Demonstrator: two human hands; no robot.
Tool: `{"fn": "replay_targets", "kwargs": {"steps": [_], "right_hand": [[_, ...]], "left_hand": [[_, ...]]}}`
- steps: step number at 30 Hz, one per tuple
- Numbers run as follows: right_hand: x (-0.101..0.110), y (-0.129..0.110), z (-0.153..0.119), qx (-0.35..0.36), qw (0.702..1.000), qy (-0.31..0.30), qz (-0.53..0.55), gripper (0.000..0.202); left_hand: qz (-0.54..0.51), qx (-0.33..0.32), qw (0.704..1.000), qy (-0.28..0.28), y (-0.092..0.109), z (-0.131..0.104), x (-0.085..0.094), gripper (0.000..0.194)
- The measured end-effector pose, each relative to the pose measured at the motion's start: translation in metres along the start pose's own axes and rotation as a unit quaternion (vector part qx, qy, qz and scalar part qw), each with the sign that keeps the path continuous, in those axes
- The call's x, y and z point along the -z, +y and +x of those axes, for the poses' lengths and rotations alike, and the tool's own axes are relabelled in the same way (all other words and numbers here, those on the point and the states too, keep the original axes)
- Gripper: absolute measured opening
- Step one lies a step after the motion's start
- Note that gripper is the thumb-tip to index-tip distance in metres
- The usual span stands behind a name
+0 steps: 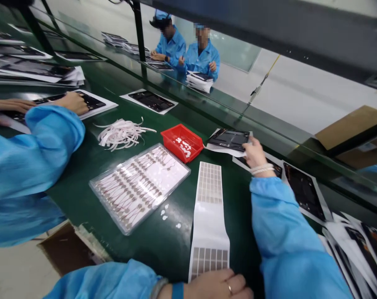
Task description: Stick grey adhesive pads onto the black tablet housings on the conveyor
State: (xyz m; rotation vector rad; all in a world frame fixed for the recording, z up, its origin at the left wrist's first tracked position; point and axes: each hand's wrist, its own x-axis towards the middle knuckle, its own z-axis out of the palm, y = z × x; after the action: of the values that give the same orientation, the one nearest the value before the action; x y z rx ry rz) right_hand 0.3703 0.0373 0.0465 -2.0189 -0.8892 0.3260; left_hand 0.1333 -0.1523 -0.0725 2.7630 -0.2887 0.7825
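Up ahead, the right hand was grasping a dark panel on its white backing sheet, lifted slightly above the green tabletop just beside a red tray. The left hand lay flat and unclenched at the near edge, pressing the lower end of a long white strip of small grey squares. Left of that strip sat a clear tray of wired parts, with a heap of white ribbons beyond. At far left, a co-worker's hand rested on another dark panel.
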Motion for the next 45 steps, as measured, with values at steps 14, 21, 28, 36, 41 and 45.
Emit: {"fn": "replay_targets", "kwargs": {"steps": [14, 21, 28, 36, 41, 45], "right_hand": [[0.177, 0.174, -0.337, -0.213, 0.973, 0.019, -0.092, 0.056], [0.175, 0.127, -0.319, -0.053, 0.967, -0.104, -0.225, 0.044], [0.106, 0.077, -0.289, 0.148, 0.934, -0.229, -0.23, 0.023], [0.073, 0.053, -0.259, 0.193, 0.863, -0.312, -0.347, 0.015], [0.066, 0.054, -0.259, 0.207, 0.841, -0.315, -0.388, 0.01], [0.066, 0.054, -0.26, 0.211, 0.843, -0.297, -0.396, 0.011]], "left_hand": [[0.045, 0.249, 0.967, -0.01, -0.026, -0.038, 0.096, 0.025], [0.014, 0.221, 0.967, -0.13, -0.039, -0.003, 0.072, 0.046], [-0.016, 0.255, 0.957, -0.138, -0.045, 0.005, 0.066, 0.019], [-0.008, 0.23, 0.965, -0.129, -0.048, 0.002, 0.065, 0.011], [-0.026, 0.231, 0.965, -0.118, -0.047, 0.0, 0.065, 0.005], [-0.017, 0.229, 0.966, -0.116, -0.048, -0.002, 0.066, 0.008]]}}
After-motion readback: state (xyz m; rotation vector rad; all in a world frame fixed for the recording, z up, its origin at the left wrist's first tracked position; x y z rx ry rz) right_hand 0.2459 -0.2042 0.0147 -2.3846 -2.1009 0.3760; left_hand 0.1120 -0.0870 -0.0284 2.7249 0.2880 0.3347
